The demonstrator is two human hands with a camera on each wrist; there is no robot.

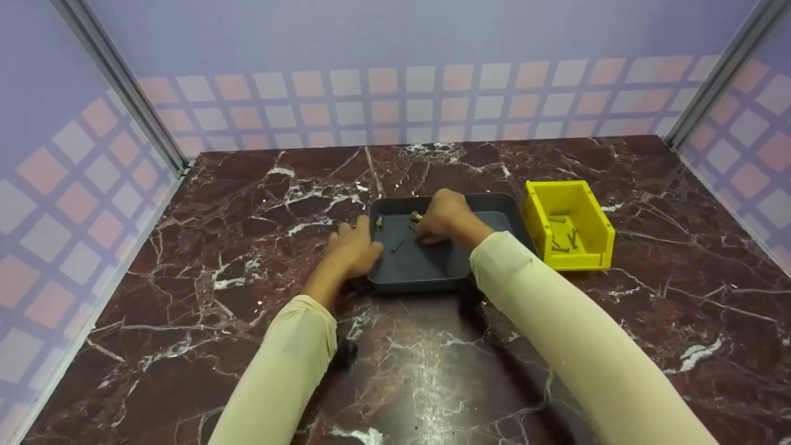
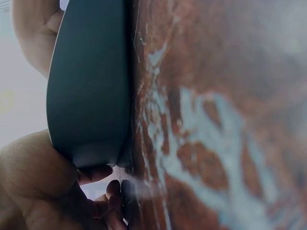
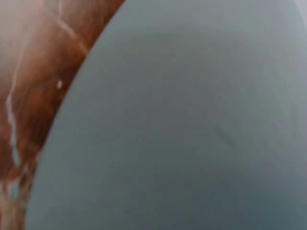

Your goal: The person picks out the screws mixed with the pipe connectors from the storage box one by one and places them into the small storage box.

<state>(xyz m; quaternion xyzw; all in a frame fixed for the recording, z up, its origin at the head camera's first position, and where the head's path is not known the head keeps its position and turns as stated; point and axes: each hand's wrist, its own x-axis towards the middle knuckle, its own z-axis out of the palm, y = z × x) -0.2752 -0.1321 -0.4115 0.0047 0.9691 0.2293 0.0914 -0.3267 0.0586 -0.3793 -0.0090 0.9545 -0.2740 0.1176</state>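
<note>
A shallow dark grey tray (image 1: 420, 272) lies on the marble-patterned table. My left hand (image 1: 352, 248) holds its left side, with the thumb at the rim. The left wrist view shows that hand's fingers (image 2: 98, 173) against the tray's end wall. Inside the tray my right hand (image 1: 440, 216) reaches down with curled fingers and pinches a screw (image 1: 412, 227), mostly hidden by the hand. Close by lies a brass-coloured fitting (image 1: 416, 216). Another brass fitting (image 1: 379, 222) sits near the left wall, and a loose screw (image 1: 398, 246) lies on the tray floor. Only blurred grey tray surface (image 3: 168, 120) and table appear in the right wrist view.
Just right of the tray stands a yellow bin (image 1: 593, 216) with several screws (image 1: 559, 249) in it. Patterned panels (image 1: 383, 105) enclose the table at the back and both sides. My right forearm crosses over the tray's near right corner.
</note>
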